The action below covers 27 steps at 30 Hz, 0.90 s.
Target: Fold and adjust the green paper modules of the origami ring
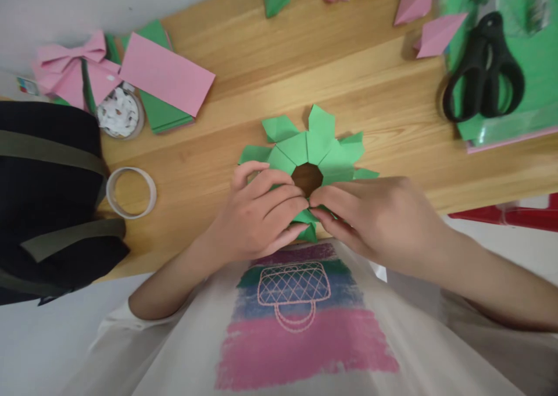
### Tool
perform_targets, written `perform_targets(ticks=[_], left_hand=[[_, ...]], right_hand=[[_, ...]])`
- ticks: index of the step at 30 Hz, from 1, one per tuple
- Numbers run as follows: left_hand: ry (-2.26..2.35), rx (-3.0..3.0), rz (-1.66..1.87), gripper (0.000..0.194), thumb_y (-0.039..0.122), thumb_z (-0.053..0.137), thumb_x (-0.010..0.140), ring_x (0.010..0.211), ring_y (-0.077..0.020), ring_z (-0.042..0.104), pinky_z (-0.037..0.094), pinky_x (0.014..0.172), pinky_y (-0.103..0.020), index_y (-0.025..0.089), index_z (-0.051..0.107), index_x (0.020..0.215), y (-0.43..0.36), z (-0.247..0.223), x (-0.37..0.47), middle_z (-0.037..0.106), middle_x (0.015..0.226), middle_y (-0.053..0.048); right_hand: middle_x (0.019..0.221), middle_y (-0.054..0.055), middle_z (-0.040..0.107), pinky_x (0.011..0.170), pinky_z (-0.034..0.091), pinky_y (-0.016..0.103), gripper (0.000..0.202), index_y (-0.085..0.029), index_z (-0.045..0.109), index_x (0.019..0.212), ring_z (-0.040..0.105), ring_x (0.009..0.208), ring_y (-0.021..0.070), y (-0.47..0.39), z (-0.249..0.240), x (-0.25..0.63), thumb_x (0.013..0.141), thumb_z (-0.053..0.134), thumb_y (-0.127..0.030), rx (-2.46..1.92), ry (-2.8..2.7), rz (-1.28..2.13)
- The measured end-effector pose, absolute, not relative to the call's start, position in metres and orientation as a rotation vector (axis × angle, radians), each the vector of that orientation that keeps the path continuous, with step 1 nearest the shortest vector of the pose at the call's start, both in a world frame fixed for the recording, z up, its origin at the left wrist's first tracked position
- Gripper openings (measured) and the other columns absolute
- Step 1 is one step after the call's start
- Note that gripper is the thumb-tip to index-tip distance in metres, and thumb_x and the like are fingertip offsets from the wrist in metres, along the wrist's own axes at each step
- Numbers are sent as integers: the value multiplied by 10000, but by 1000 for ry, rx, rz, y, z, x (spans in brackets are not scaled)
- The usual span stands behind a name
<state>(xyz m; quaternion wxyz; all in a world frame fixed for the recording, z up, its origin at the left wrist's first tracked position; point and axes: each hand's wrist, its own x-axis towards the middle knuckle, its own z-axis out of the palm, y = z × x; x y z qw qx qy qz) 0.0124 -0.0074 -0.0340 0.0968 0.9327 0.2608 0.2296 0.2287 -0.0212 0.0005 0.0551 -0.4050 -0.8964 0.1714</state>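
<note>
A ring of folded green paper pieces [321,137] lies on the wooden table close to my body, with pointed tips around its outside and a hole in its middle. My left hand [268,213] bends over the ring's near left part, its fingers closed on the paper. From the right, my right hand [360,210] pinches the near edge of the same ring just below the hole. Both sets of fingertips nearly meet there and hide the folds under them.
Black scissors [486,70] rest on green sheets [532,76] at the right. Pink folded pieces [440,34] lie beside them. At the left are a tape roll [131,192], a tub of white scraps [118,114], pink paper [168,73], a pink bow [72,64] and a black bag [47,198].
</note>
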Motion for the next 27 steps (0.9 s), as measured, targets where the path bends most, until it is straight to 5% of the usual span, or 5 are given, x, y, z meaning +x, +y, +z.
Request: perform_targets(ticks=[5,11,15,19,27], left_hand=[[826,2761,663,129,323,587,966,970,-192,656,373,1003,-415,206,610,1014,-8,-33,11,762,977,22],[858,2758,664,139,318,636,945,967,-205,669,382,991,-421,198,617,1012,-8,-31,10,758,978,20],[839,2778,649,143,318,655,938,955,-210,659,387,974,-433,195,631,1007,-5,-29,9,767,958,10],[785,2849,657,122,314,638,943,941,-216,648,402,935,-436,201,640,991,-2,-28,9,773,934,5],[842,2806,660,147,331,685,917,975,-233,653,388,943,-443,217,626,990,-5,-31,11,769,942,5]], right_hand=[[575,-26,607,475,337,283,132,-126,706,884,518,518,119,-41,-20,234,936,586,-107,-1072,-2495,121],[692,14,717,538,461,284,179,-105,688,1066,609,601,143,-56,-24,240,921,593,-66,-1017,-2448,156],[813,41,740,580,468,241,130,-132,695,1024,646,666,123,-41,-15,242,921,615,-129,-1230,-2206,541],[585,-76,604,527,366,235,250,-178,687,1137,474,466,85,-1,-1,239,914,580,-209,-1282,-2240,1217],[432,-86,540,491,301,246,165,-199,644,721,431,372,70,43,8,231,853,550,-169,-1298,-2472,1746]])
